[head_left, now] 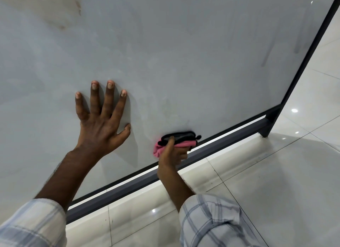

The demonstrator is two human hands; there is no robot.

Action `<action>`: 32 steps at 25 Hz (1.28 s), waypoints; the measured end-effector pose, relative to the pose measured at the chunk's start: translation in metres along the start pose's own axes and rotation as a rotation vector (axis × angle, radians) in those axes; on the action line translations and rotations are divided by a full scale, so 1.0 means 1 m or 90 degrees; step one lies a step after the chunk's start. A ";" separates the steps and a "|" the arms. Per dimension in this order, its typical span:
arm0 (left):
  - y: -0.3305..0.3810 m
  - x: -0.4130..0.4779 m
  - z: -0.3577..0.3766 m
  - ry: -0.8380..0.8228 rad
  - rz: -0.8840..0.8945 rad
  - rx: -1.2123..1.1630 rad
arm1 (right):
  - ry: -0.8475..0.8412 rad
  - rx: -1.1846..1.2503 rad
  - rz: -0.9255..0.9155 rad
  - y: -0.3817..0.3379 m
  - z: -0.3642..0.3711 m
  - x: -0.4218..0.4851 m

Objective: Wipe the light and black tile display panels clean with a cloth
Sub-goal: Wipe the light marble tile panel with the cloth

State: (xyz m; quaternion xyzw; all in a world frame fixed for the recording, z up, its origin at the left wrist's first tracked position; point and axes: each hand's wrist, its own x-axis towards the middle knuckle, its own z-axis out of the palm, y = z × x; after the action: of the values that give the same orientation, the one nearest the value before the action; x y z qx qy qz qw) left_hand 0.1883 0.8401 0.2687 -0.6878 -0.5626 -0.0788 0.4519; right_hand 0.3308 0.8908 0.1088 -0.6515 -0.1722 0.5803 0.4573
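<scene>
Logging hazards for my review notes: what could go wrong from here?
The left hand lies flat on the light panel, so it may leave fresh fingerprints. The right hand grips the cloth bunched small beside the dark frame; its knuckles could knock the frame. Streaks near the panel's right edge might get missed.

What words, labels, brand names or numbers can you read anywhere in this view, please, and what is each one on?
None: no text can be read in this view.
The light tile panel bears only smears and streaks.
The pink and black cloth gripped in the right hand shows no label.
The dark frame, floor tiles and checked sleeve carry no print.
</scene>
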 end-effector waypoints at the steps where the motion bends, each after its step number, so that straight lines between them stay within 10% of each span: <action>1: 0.000 0.000 -0.001 -0.005 0.001 -0.001 | -0.028 0.055 0.085 -0.004 0.001 -0.001; 3: 0.000 0.002 -0.005 -0.020 -0.005 -0.012 | -0.038 0.054 0.076 -0.016 0.003 -0.011; 10: -0.019 -0.021 -0.040 0.017 -0.129 -0.027 | 0.019 -0.115 -0.580 -0.033 0.004 -0.034; 23: -0.043 -0.055 -0.049 -0.082 -0.179 0.025 | -0.064 0.133 0.126 0.032 0.009 -0.026; 32: -0.097 -0.113 -0.027 -0.002 -0.150 0.055 | 0.011 0.125 0.083 0.046 0.029 -0.005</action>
State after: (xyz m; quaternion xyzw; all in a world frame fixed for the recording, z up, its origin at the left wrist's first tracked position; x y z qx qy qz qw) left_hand 0.0768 0.7370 0.2667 -0.5969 -0.6431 -0.1059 0.4679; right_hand 0.2894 0.8744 0.0782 -0.6182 -0.0678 0.6175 0.4816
